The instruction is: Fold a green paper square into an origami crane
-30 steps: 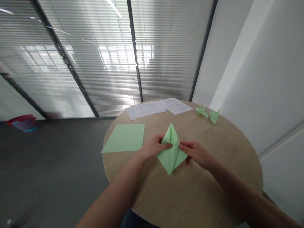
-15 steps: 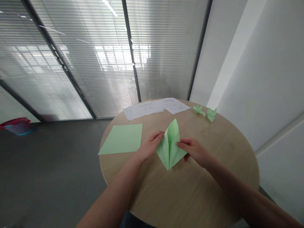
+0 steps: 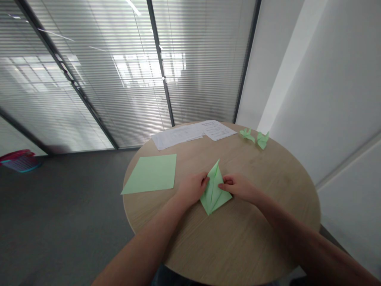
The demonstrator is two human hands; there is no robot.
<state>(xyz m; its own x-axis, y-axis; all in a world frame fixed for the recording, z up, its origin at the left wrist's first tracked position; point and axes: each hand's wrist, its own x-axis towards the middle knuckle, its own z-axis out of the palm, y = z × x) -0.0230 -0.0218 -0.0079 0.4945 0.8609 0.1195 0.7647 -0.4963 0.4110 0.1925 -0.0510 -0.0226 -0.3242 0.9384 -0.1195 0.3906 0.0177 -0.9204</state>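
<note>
A partly folded sheet of light green origami paper [image 3: 212, 200] lies low at the middle of the round table, one point facing away from me and another toward me. Creases run down its centre. My left hand [image 3: 195, 187] grips its left edge, fingers curled and thumb against the paper. From the right, my right hand [image 3: 239, 186] pinches the opposite edge between thumb and fingers. Fingertips under the paper are partly hidden.
A flat green sheet [image 3: 151, 172] lies at the table's left. White printed papers [image 3: 181, 135] overlap along the far edge. Two small folded green paper figures [image 3: 247, 135] sit at the far right of the wooden table [image 3: 253, 246]. A red basket [image 3: 20, 160] stands on the floor.
The folded paper's upper flap has gone from puffed open to flatter and narrower. Both hands have come closer together, and the paper sits lower at the table. My view has shifted slightly.
</note>
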